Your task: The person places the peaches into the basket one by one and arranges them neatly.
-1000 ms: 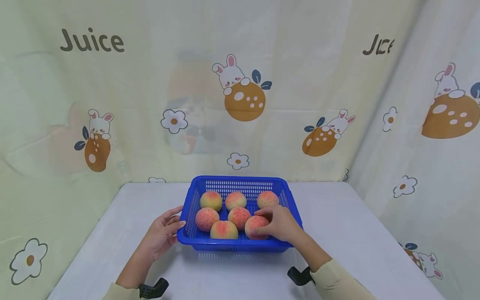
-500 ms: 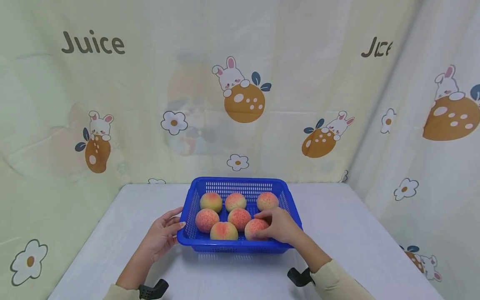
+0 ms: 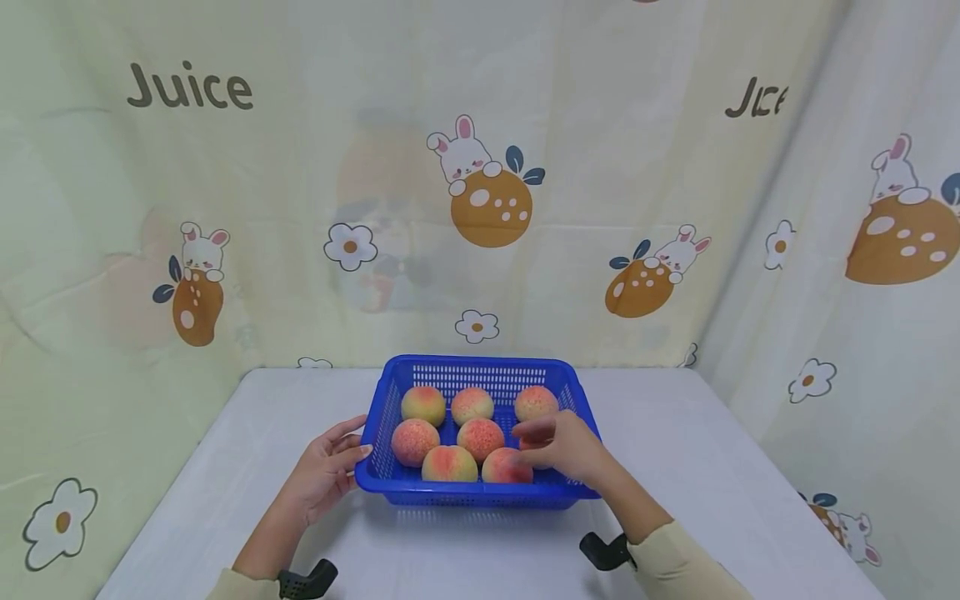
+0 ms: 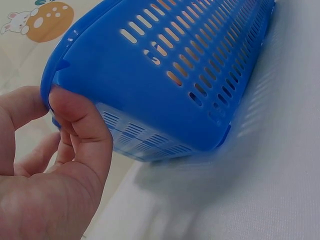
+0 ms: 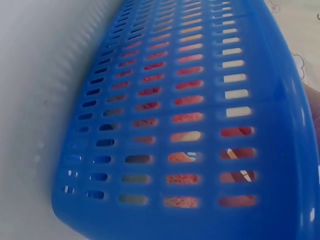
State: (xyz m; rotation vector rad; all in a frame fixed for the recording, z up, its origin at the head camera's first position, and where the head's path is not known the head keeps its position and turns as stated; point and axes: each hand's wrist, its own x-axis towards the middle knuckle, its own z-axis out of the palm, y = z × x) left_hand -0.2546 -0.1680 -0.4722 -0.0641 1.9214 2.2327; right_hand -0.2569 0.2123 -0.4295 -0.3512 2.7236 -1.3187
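Observation:
A blue slotted plastic basket [image 3: 480, 492] with a raised rim stands on the white table, holding several red-and-yellow peaches [image 3: 450, 464]. At its left end my left hand [image 3: 322, 471] grips the rim; the left wrist view shows the thumb [image 4: 75, 107] on the outside, just under the lip. My right hand [image 3: 566, 450] reaches over the front right corner into the basket, thumb and fingers curled round a peach that the hand mostly hides. Just left of it, a redder peach [image 3: 507, 467] lies by the front wall. In the right wrist view the basket wall [image 5: 200, 220] covers most of that hand.
The white tabletop [image 3: 660, 433] extends on both sides of the basket. Behind it hangs a pale curtain [image 3: 300, 167] printed with rabbits, fruit and flowers. Black wrist mounts [image 3: 307, 579] are strapped to both forearms.
My right hand has shifted slightly right, off the front right peach, which now lies a little nearer and further left. Another peach shows between the fingers. My left hand keeps its place on the rim.

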